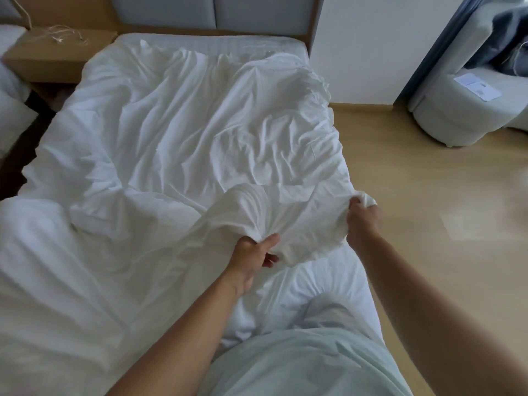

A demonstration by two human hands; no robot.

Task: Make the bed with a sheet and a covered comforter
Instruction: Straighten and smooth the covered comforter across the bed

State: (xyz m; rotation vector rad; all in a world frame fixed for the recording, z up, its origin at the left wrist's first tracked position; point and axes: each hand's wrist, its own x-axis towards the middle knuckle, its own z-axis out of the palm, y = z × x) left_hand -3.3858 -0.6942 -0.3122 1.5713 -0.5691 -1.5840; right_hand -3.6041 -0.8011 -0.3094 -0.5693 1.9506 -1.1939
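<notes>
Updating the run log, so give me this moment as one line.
stage: white cover over bed | left grip: holds bunched edge | right grip: holds corner | cover: wrinkled, near end lifted

Sheet (pixel 183 124): white cloth, matt, creased. Floor (pixel 428 181) beside bed: pale wood, slight sheen. Nightstand (pixel 43 57): matt wood.

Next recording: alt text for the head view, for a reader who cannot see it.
A person grips a wrinkled white sheet with both hands, the left hand bunching its near edge, the right hand clutching a corner at the bed's right side. The sheet lies rumpled across the mattress toward a grey headboard; a nightstand stands left, an armchair right.
</notes>
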